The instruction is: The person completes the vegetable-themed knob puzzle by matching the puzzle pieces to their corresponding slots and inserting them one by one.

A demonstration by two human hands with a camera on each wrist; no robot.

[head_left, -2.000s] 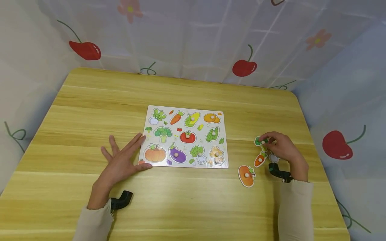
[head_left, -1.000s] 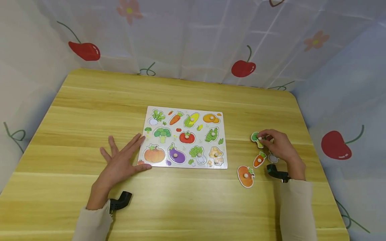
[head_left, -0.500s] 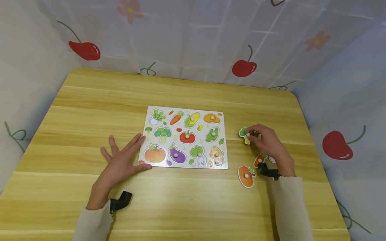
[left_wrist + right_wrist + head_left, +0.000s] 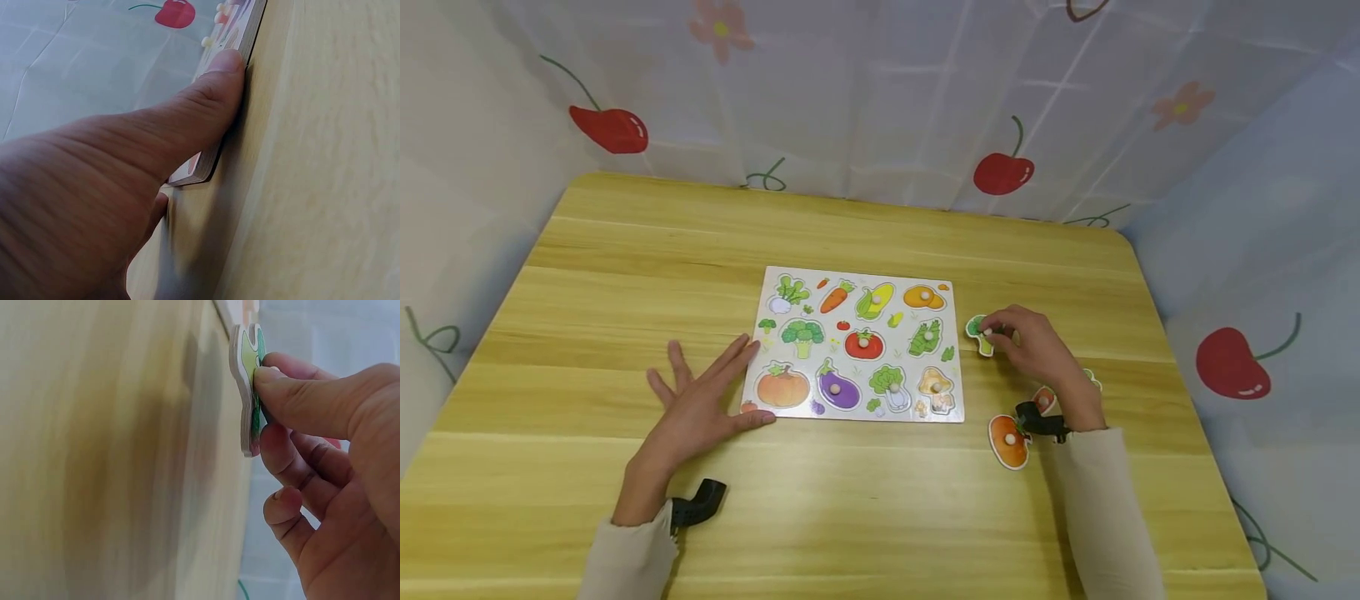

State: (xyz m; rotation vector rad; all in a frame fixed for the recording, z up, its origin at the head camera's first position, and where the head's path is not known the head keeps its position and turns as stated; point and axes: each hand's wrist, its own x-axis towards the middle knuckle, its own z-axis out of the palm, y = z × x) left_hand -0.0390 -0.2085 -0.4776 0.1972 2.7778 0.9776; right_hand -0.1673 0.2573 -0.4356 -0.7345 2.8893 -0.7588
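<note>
My right hand [image 4: 1030, 346] pinches the broccoli puzzle piece [image 4: 984, 342] by its small knob, just off the right side of the puzzle board [image 4: 898, 353]. In the right wrist view the broccoli piece [image 4: 245, 394] is held above the table between thumb and fingers. My left hand [image 4: 700, 408] rests with spread fingers at the board's lower left corner; in the left wrist view the thumb [image 4: 206, 94] lies on the board's edge [image 4: 250, 34]. Knobbed pieces such as the tomato [image 4: 864, 343] and eggplant [image 4: 838, 389] sit in the board. Pictures without knobs show at the radish, carrot, broccoli and pumpkin spots.
A pumpkin piece [image 4: 1008, 442] lies on the table right of the board. Behind it a carrot piece [image 4: 1044, 397] is partly hidden by the right wrist and its camera. Another piece [image 4: 1093, 379] is mostly covered. A cherry-print curtain [image 4: 880, 108] borders the table's back.
My right hand has picked the broccoli piece up from the loose pieces and carried it left toward the board. The left hand stays in place.
</note>
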